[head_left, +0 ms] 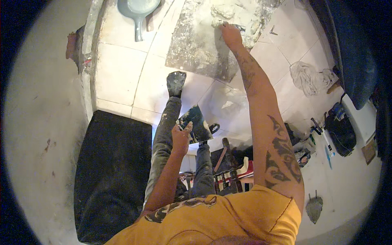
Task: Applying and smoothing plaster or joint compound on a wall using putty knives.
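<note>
My left hand (182,136) is closed on the edge of a dark, flat rectangular board (198,124) smeared with pale plaster, held low in front of my legs. My right arm reaches far forward, and my right hand (231,36) is closed over a plaster-covered sheet (192,55) lying on the floor. Something small and dark shows beside its fingers; its shape is too unclear to name. Next to that hand, heaps of wet, whitish plaster (222,11) sit at the sheet's far end.
A grey-blue dustpan-like scoop (139,20) lies at the far left on floor tiles. A black slab-shaped object (114,175) stands at my left. To the right are a crumpled pale cloth (308,77), a black bag (341,132) and a pointed grey trowel blade (314,209). Dark wooden furniture (228,163) is close by.
</note>
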A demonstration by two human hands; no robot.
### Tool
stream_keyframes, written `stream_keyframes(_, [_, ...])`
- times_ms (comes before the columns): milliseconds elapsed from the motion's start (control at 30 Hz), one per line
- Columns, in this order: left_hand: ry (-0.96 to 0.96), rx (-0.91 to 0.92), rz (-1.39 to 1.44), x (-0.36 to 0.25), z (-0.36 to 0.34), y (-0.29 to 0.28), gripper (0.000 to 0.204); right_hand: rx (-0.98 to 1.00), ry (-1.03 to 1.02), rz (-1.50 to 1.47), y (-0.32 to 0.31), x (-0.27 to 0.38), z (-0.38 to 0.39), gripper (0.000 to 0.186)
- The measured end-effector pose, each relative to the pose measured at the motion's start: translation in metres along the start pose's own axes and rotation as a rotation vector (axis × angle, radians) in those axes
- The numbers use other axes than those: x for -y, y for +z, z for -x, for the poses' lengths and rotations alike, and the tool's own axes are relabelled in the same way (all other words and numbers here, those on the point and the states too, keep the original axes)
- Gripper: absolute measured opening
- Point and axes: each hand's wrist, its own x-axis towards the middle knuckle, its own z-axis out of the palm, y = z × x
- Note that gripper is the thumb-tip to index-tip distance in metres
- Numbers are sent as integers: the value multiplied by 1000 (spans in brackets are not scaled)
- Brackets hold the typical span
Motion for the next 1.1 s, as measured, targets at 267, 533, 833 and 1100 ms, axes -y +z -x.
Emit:
stream_keyframes(267, [5, -22, -79, 7, 2, -17, 13, 78, -64, -89, -7, 5, 11, 23])
stream_keyframes(533, [52, 102, -386, -3, 11, -13, 22, 319, 319, -1018, -79, -24, 69, 28])
stream_keyframes(833, [111, 286, -182, -16, 36, -17, 29, -26, 628, -1353, -389, 28, 244, 32])
stream_keyframes(1100, [564, 658, 58, -144, 311, 63, 18, -682, 370, -1442, -543, 81, 382, 39])
